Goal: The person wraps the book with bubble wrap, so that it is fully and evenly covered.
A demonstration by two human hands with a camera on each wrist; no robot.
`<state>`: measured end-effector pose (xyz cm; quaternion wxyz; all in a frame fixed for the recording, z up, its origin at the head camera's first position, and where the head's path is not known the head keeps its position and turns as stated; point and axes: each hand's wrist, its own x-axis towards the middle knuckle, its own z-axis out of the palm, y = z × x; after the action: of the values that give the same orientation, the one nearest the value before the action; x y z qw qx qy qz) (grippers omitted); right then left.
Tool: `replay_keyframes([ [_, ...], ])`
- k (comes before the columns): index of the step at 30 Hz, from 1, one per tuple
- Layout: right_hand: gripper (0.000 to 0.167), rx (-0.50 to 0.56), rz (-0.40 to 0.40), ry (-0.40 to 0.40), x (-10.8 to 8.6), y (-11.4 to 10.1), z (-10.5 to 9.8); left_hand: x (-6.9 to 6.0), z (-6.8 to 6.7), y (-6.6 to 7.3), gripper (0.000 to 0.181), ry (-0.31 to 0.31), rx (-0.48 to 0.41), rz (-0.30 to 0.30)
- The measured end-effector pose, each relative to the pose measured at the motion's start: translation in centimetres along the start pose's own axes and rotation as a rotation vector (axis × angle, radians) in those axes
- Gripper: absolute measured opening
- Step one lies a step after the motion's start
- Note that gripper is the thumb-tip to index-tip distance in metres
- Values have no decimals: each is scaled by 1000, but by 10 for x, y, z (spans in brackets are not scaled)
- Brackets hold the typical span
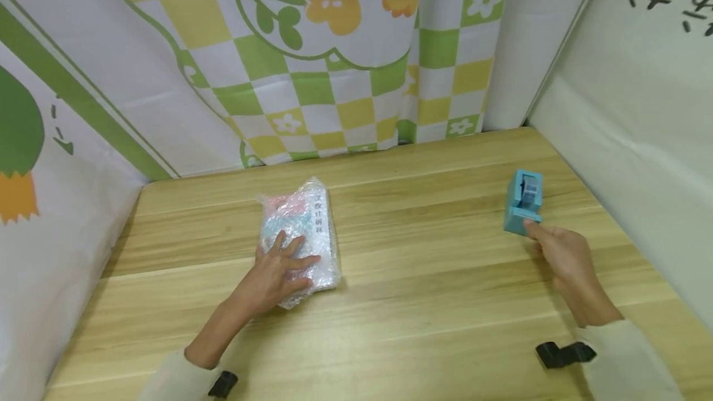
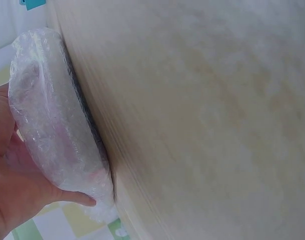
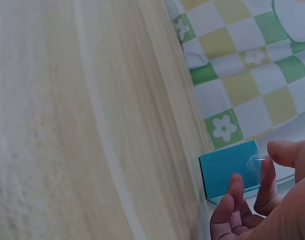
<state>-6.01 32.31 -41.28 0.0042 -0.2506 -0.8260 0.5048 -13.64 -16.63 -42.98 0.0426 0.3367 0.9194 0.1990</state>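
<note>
A flat, book-like package in bubble wrap lies on the table, with a coloured cover and printed characters along one side. My left hand rests on its lower left part, fingers spread; in the left wrist view the thumb lies along the edge of the bubble wrap. Far to the right stands a blue tape dispenser holding a roll of clear tape. My right hand is at its front end. Up close, the right thumb and forefinger pinch the end of the clear tape beside the dispenser.
The wooden table stretches between the two hands. A checked, flowered cloth hangs along its back edge. White sheeting with black writing borders the right side, and printed sheeting the left.
</note>
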Motion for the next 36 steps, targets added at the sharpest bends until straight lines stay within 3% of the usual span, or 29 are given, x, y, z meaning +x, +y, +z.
replay_keyframes([
  [5,53,15,23,-6,8,3,2,-1,0,0,48,4,-4,-2],
  [12,49,-21,-53,-23,17,3,0,-1,1,1,49,4,3,-10],
  [18,43,-53,-36,-49,21,6,-4,-1,1,2,48,11,4,-5],
  [23,48,-58,-41,-138,15,8,-6,-1,0,2,48,5,7,-7],
  [27,39,-27,-69,-235,6,1,-5,-1,-1,2,48,1,13,-10],
  [36,21,89,-217,-312,-4,-31,25,0,-1,1,46,0,1,-10],
])
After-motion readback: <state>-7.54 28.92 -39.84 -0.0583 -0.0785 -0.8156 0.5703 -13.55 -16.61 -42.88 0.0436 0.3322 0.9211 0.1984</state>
